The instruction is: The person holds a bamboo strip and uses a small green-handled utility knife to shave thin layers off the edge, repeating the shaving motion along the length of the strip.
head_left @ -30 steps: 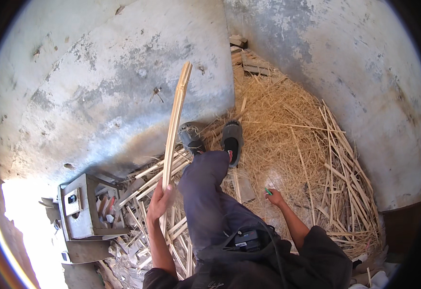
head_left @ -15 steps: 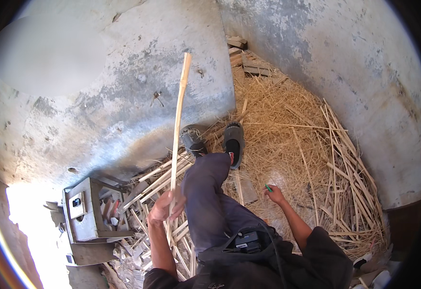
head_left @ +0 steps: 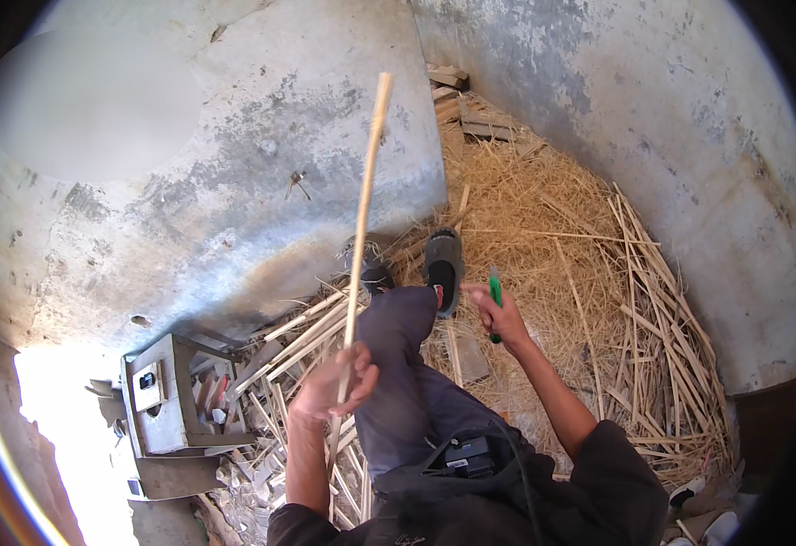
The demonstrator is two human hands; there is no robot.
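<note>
My left hand [head_left: 323,387] is closed loosely round a long, pale wooden strip [head_left: 362,209], near its lower part. The strip rises past my raised left leg and tilts slightly right at its top end. To the right of my knees, my right hand [head_left: 505,322] grips a green-handled utility knife [head_left: 495,293], its greyish tip pointing away from me. Its index finger stretches toward the left. Knife and strip are apart.
Straw-like shavings [head_left: 525,218] cover the floor ahead. Several long strips [head_left: 662,355] lean in a pile along the right wall. At left stands a worn wooden stool [head_left: 172,400] among scraps. My grey shoes [head_left: 443,259] rest near the wall corner.
The wooden strip has swung to the right with my left hand. My right hand has risen and moved inward, and the green knife now shows almost whole.
</note>
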